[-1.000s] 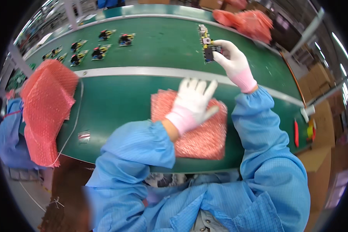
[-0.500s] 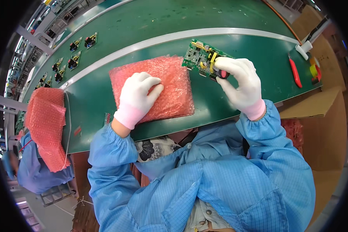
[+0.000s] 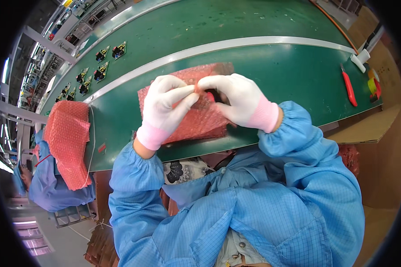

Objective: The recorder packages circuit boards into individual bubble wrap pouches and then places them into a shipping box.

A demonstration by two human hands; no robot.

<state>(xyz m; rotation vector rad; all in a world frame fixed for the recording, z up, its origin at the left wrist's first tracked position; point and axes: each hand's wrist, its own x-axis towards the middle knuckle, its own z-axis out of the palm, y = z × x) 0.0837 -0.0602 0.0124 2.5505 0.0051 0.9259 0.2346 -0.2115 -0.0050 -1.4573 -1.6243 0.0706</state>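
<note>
A stack of pink bubble-wrap bags (image 3: 182,127) lies on the green bench in front of me. My left hand (image 3: 165,107), in a white glove with a pink cuff, is closed, pinching the raised lip of the top bag between thumb and fingers. My right hand (image 3: 243,100), gloved alike, meets it at the lip. Its thumb and fingers curl round the circuit board (image 3: 214,94), of which only a dark part with a red top shows. Bubble wrap and fingers hide the rest of the board.
More pink bubble wrap (image 3: 67,138) hangs over the bench's left edge beside a white cord. Several circuit boards (image 3: 100,71) lie beyond the pale rail (image 3: 187,54). Red-handled cutters (image 3: 349,89) and a tape roll (image 3: 373,85) sit right, near an open cardboard box (image 3: 365,127).
My right hand has brought the circuit board leftward and down to the bags. My left hand has moved slightly up and now pinches the top bag's lip. The view has shifted a little.
</note>
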